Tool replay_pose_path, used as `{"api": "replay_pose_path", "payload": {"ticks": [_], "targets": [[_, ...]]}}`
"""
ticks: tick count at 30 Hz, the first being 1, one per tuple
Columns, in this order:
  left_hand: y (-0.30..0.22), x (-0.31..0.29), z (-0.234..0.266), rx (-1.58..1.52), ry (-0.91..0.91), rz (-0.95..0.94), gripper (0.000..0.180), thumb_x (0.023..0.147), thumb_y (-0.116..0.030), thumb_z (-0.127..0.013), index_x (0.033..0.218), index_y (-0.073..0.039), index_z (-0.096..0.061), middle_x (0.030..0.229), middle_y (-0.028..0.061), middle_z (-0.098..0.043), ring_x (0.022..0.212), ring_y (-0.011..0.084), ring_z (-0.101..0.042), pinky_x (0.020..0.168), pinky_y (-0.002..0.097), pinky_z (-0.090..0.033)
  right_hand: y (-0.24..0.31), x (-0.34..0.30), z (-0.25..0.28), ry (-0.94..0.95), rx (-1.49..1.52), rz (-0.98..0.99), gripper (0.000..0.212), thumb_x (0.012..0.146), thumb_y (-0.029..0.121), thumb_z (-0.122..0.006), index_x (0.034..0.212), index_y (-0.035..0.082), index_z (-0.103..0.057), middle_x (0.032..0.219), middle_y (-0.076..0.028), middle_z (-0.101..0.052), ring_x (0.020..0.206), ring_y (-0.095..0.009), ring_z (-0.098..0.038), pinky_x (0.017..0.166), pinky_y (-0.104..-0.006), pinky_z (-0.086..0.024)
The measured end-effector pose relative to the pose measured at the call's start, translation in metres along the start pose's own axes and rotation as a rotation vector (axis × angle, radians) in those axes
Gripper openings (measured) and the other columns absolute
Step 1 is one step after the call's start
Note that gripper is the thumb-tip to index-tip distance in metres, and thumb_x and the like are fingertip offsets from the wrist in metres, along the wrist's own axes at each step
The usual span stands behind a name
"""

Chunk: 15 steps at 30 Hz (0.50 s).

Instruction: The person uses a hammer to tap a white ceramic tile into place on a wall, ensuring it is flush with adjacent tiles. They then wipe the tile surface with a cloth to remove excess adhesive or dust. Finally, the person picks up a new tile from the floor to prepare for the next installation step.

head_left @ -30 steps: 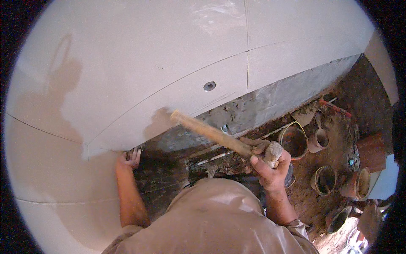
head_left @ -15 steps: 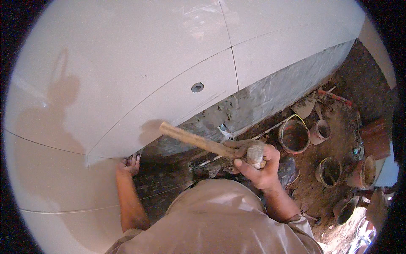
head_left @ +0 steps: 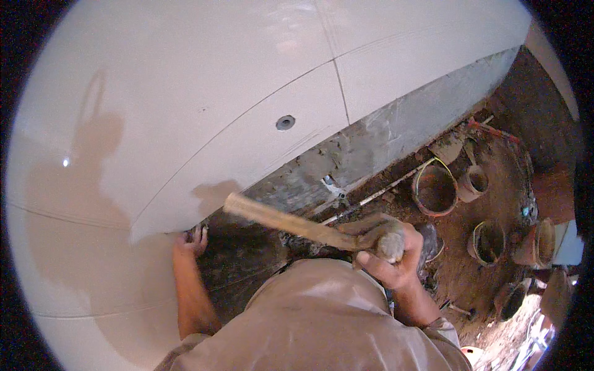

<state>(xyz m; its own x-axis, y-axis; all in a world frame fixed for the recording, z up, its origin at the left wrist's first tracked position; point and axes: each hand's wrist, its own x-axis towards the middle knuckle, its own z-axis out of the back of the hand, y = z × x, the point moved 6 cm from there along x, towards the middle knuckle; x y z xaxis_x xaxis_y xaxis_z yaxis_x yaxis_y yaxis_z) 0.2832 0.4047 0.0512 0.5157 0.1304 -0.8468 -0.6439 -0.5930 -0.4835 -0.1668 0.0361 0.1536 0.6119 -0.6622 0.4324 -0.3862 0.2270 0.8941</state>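
Bare R hand (head_left: 401, 269) is gripping a tan, straight, wooden-handled tool (head_left: 284, 221) by its rounded grey end, w/ the shaft pointing up-left from that hand. Bare L hand (head_left: 193, 244) is resting at the lower edge of a large, pale, smooth wall panel (head_left: 247, 148); can't tell if it's grasping anything. Step in hand, prob.: L is steadying the edge, R is poising the tool nearby. Next move's prob. calling for a firm R grip & clear L fingers.

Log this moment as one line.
right hand: gripping wooden-handled tool | left hand: at lower edge of pale wall panels, grip unclear | right side: buckets on dirt floor
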Motion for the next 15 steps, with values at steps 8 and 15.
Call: {"api": "replay_pose_path", "payload": {"ticks": [8,15], "targets": [[-0.002,0.020,0.003,0.050,0.001,-0.089,0.032,0.104,-0.035,-0.052,0.122,-0.010,-0.059,0.121,0.0099,-0.067,0.106,0.0300,-0.071,0.081,0.0536,-0.062,0.009,-0.003,0.013,-0.140,-0.235,0.168,0.023,0.075,0.006,-0.080,0.093,0.002,-0.067,0.093,-0.017,-0.072,0.079,-0.030,-0.071,0.070,-0.0378,-0.056],[0.015,0.004,-0.007,0.135,0.043,-0.087,0.032,0.106,-0.033,-0.045,0.129,-0.013,-0.055,0.123,0.0072,-0.067,0.102,0.0299,-0.072,0.083,0.0539,-0.061,0.014,-0.003,0.040,-0.416,-0.496,0.185,0.021,0.076,0.007,-0.079,0.092,0.001,-0.067,0.090,-0.016,-0.072,0.077,-0.028,-0.071,0.069,-0.0361,-0.056]]}}
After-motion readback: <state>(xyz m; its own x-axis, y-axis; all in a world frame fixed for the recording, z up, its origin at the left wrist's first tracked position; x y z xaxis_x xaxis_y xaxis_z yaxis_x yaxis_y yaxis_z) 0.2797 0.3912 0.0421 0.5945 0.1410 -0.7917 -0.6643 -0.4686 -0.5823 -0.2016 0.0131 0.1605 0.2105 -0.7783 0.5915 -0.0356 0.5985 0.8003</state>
